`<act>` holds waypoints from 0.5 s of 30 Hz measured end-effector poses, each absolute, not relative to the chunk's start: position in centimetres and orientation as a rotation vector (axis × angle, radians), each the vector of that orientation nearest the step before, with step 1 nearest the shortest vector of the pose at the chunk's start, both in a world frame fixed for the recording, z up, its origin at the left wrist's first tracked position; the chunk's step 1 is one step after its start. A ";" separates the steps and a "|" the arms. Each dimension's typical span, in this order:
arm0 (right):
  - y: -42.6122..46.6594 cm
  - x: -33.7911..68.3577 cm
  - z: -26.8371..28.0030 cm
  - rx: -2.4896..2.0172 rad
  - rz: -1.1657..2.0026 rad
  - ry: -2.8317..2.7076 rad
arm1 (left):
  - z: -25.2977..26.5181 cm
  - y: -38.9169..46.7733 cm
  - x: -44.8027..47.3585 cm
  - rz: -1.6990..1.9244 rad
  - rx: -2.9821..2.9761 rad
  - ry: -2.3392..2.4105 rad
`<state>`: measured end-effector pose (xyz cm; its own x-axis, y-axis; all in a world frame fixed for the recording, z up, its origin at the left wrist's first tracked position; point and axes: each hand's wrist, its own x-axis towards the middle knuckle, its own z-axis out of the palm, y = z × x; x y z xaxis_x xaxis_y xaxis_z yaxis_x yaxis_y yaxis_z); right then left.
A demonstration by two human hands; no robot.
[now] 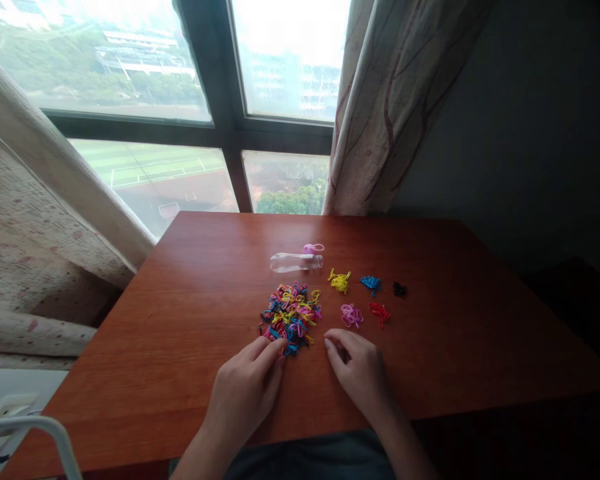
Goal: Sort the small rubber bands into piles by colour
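Observation:
A mixed pile of small coloured rubber bands (293, 310) lies on the wooden table (205, 300). My left hand (247, 380) is at the pile's near edge, its fingers drawn together against the bands; whether they grip one is hidden. Just right of the pile, my right hand (357, 367) is closed in a pinch close to the tabletop, and anything between its fingertips is too small to make out. Sorted by colour, little heaps lie beyond it: yellow bands (339, 281), blue bands (371, 285), black bands (399, 289), pink bands (351, 315) and red bands (379, 313).
Behind the pile a clear plastic bottle (295, 263) lies on its side, with a pink cap with a loop (311, 249) beside it. A window (285, 80) and curtains (375, 100) stand past the table's far edge. A white metal rail (35, 423) is at lower left.

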<state>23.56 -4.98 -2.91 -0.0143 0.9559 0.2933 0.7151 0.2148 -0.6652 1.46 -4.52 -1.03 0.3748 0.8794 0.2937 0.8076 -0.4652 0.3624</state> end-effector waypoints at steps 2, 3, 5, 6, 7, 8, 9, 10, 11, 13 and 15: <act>-5.0 23.6 -2.9 -1.558 0.432 -1.782 | -1.0 -4.6 1.4 0.699 2.467 1.520; -5.0 23.6 -2.9 -1.556 0.431 -1.783 | -1.0 -4.6 1.3 0.714 2.462 1.517; -5.0 23.6 -2.9 -1.554 0.429 -1.789 | -1.0 -4.6 1.3 0.728 2.449 1.509; -5.0 23.6 -2.9 -1.554 0.427 -1.794 | -1.0 -4.7 1.2 0.728 2.442 1.503; -5.0 23.6 -2.9 -1.554 0.425 -1.798 | -1.0 -4.7 1.2 0.726 2.438 1.496; -5.0 23.6 -2.8 -1.554 0.422 -1.802 | -1.1 -4.7 1.1 0.721 2.434 1.491; -4.9 23.6 -2.8 -1.553 0.419 -1.804 | -1.1 -4.7 1.1 0.716 2.431 1.489; -4.9 23.6 -2.8 -1.550 0.417 -1.803 | -1.1 -4.7 1.1 0.711 2.427 1.490; -4.9 23.6 -2.8 -1.547 0.418 -1.801 | -1.1 -4.8 1.1 0.711 2.426 1.489; -4.9 23.6 -2.7 -1.542 0.428 -1.794 | -1.1 -4.9 1.1 0.715 2.419 1.494; -5.0 23.5 -2.6 -1.547 0.443 -1.786 | -1.0 -5.2 1.2 0.725 2.411 1.521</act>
